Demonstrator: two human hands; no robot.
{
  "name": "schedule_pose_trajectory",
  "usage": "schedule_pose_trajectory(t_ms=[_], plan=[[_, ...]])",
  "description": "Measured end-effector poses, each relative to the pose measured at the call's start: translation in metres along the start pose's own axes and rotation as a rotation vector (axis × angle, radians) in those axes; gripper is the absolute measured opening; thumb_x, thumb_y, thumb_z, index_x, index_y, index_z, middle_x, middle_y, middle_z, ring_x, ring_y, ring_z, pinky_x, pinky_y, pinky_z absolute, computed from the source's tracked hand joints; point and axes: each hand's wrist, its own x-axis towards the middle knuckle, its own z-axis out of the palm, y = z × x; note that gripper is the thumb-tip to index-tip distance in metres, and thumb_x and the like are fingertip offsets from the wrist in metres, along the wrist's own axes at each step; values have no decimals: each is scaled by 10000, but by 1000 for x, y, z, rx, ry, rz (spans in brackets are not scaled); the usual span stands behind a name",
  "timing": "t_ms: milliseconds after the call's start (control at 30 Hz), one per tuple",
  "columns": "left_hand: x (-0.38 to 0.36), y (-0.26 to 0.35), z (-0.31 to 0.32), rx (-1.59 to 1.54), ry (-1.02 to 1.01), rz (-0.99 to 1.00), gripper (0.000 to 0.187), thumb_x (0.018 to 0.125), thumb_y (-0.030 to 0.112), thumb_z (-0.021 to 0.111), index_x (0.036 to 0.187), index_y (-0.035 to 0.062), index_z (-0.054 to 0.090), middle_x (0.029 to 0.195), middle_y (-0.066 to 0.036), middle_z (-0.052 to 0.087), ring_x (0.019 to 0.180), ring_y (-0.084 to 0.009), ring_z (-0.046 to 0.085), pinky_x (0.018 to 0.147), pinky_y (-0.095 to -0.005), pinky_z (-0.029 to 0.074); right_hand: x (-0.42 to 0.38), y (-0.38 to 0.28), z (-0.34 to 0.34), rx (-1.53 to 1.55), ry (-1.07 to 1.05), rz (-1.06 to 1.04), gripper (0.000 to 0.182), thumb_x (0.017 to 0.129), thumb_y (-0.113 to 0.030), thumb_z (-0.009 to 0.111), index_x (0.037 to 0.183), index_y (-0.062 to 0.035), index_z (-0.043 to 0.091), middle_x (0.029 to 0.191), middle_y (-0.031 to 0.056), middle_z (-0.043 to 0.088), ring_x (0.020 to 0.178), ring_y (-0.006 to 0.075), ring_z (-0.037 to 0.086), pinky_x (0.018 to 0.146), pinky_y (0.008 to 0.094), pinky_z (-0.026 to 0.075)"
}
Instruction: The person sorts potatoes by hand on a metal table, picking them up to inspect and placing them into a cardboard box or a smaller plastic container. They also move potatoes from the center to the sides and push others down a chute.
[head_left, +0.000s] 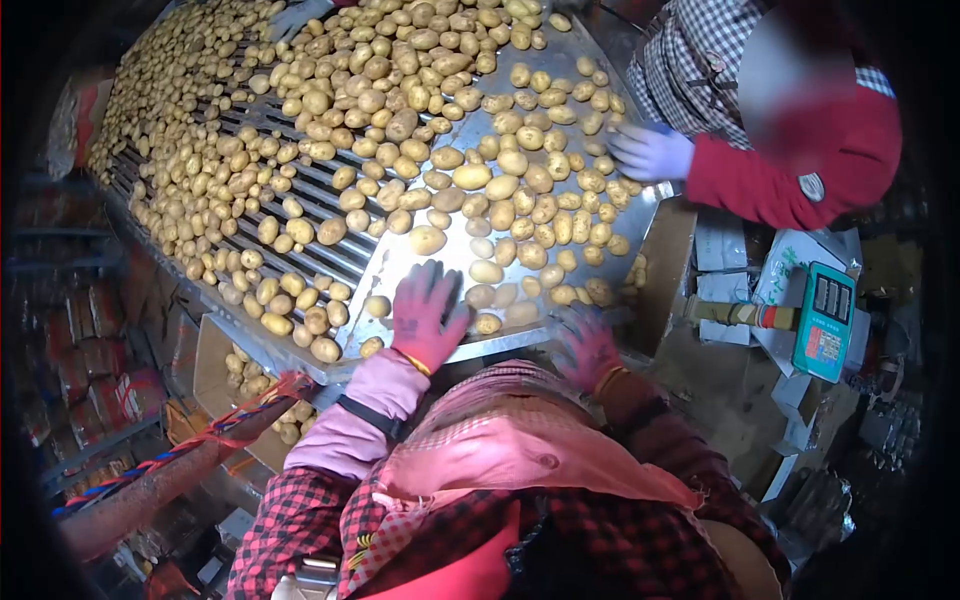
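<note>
My left hand (430, 318), in a pink glove with dark fingers, lies with its fingers spread on the bare metal of the sorting table (385, 285). A large potato (427, 240) sits just beyond its fingertips, and another potato (377, 306) is beside it on the left. My right hand (584, 347), gloved the same way, is at the table's near edge with its fingers apart. Several potatoes (598, 291) lie just ahead of it. Neither hand holds anything that I can see.
Slatted bars (330, 255) cross the table's left part under many potatoes. Another person's gloved hand (650, 152) rests at the right edge; a further glove (298, 17) shows at the far side. A teal scale display (825, 320) stands right. A rope-wrapped pole (185, 460) is at left.
</note>
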Motion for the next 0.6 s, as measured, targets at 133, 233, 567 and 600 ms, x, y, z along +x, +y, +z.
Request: schedule_pose_trajectory(t_ms=[133, 233, 567, 600], plan=[[18, -73, -38, 431, 208, -421, 688, 819, 444, 633, 1363, 50, 483, 1430, -274, 384, 1309, -471, 344, 1091, -575, 233, -4, -1, -4, 46, -174, 91, 675, 788, -476, 633, 1368, -159, 497, 1452, 132, 385, 1380, 344, 302, 1124, 549, 246], [-1, -103, -52, 526, 219, -801, 746, 825, 496, 603, 1401, 53, 432, 1477, -268, 336, 1366, -463, 271, 1120, -578, 169, -6, 8, 7, 23, -138, 94, 679, 773, -481, 647, 1351, -152, 510, 1458, 124, 378, 1383, 359, 289, 1119, 556, 254], [-74, -41, -60, -362, 191, -325, 392, 888, 122, 618, 1260, 6, 575, 1245, -192, 605, 1175, -342, 567, 1015, -392, 435, 67, 5, -48, 183, 363, -237, 481, 795, -141, 656, 1266, -118, 561, 1203, 159, 574, 1047, 388, 581, 896, 470, 483], [-79, -41, -62, -399, 197, -361, 393, 900, 136, 613, 1268, 5, 575, 1239, -190, 613, 1173, -333, 574, 1017, -394, 435, 91, 8, -49, 157, 373, -227, 469, 800, -147, 653, 1260, -124, 565, 1185, 162, 582, 1033, 386, 585, 884, 463, 488]])
